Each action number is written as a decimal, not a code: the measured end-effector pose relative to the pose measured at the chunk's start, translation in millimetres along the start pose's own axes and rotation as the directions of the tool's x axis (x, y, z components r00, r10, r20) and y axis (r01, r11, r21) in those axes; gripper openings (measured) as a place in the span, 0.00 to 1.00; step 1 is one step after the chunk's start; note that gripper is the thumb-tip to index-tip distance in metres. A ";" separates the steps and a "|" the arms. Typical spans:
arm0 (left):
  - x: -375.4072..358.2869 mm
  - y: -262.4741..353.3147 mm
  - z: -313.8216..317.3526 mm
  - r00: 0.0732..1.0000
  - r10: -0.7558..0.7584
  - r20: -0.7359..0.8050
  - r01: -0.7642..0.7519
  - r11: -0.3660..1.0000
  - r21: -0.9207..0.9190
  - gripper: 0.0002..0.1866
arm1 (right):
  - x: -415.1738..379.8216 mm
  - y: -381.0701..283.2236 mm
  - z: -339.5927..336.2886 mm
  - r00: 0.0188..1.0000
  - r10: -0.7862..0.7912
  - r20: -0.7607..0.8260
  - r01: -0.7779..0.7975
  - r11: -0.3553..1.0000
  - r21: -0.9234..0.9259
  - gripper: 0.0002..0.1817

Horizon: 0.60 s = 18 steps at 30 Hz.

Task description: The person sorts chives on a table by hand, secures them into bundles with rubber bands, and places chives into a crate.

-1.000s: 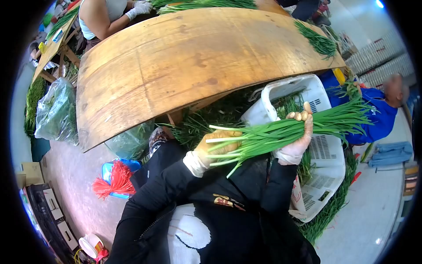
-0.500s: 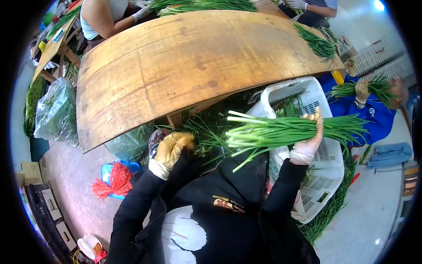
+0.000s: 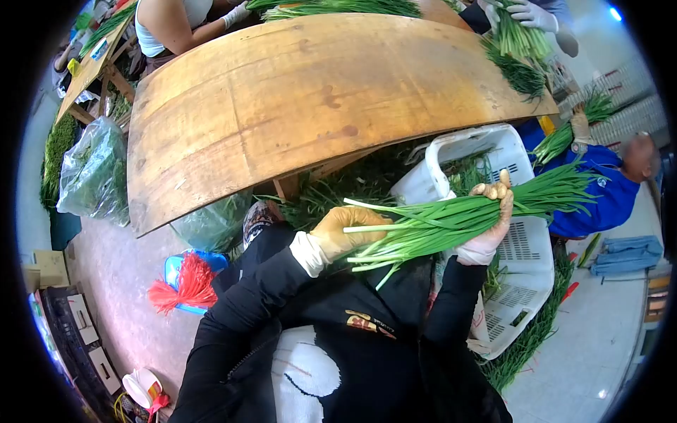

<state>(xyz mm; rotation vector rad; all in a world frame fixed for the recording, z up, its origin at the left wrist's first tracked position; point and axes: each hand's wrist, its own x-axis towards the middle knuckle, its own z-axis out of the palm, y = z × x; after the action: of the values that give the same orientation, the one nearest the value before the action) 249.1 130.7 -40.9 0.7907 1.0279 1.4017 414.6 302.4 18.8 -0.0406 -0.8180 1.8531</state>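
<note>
My right hand is closed around a bunch of garlic chives, held level above my lap. The pale cut ends point left and the leafy tips spread right. On the left, my left hand, in a tan glove with a white cuff, is at the pale ends. Its fingers curl against the stalks there, partly covered by them. Just beyond the bunch stands a white plastic basket with some loose greens inside.
A wooden table spans the front, with chives at its right end. Red ties hang over a blue container at left. Loose chives lie beside the basket. Co-workers stand around, one in blue at right.
My left hand has moved right, from beside the bunch onto its pale ends. The bunch stays in my right hand. At top right, a co-worker's gloved hands now raise another bunch.
</note>
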 end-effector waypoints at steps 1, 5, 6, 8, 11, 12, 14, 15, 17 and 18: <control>-0.8 0.2 -0.2 1.000 -0.004 0.011 0.004 1.000 0.024 0.13 | -0.5 0.6 0.0 1.000 0.002 -0.002 -0.002 1.000 0.002 0.20; -4.9 6.7 4.6 0.991 -0.127 -0.046 0.121 0.985 -0.120 0.10 | -4.3 2.5 7.8 0.999 -0.034 -0.038 0.033 0.999 -0.025 0.19; -3.7 4.3 5.1 0.991 -0.118 -0.057 0.112 0.989 -0.096 0.08 | -5.3 2.8 10.2 0.996 -0.059 -0.062 0.057 0.997 -0.046 0.19; -3.2 2.4 7.4 0.986 -0.130 -0.105 0.113 0.981 -0.158 0.08 | -6.1 2.1 11.0 0.997 -0.065 -0.043 0.063 0.997 -0.050 0.20; -2.5 -2.3 5.9 0.977 -0.164 -0.138 0.125 0.959 -0.254 0.08 | -7.3 1.5 11.5 0.998 -0.059 -0.009 0.058 0.997 -0.050 0.19; -3.6 -3.2 7.0 0.981 -0.146 -0.130 0.105 0.953 -0.283 0.08 | -7.8 1.3 11.5 0.999 -0.046 0.008 0.046 0.998 -0.044 0.19; -6.3 -4.5 8.0 0.985 -0.114 -0.129 0.066 0.943 -0.327 0.09 | -8.6 2.4 10.1 0.999 -0.037 0.005 0.037 0.998 -0.050 0.18; -7.2 -5.9 5.8 0.985 -0.114 -0.131 0.065 0.942 -0.328 0.09 | -8.9 3.0 9.7 1.000 -0.028 0.002 0.028 0.998 -0.054 0.18; -7.5 -6.7 1.2 0.989 -0.107 -0.100 0.057 0.911 -0.408 0.09 | -9.7 3.1 10.1 0.999 0.027 0.026 -0.026 0.999 -0.034 0.17; -8.7 -3.2 0.8 0.993 -0.045 -0.106 -0.010 0.885 -0.466 0.09 | -10.6 3.3 10.5 0.996 0.079 0.050 -0.078 0.997 -0.015 0.17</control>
<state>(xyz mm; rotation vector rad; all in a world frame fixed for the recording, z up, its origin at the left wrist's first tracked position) 252.0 122.0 -42.7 0.3468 0.7311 1.6085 412.5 287.5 21.5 -0.0349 -0.8744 1.9291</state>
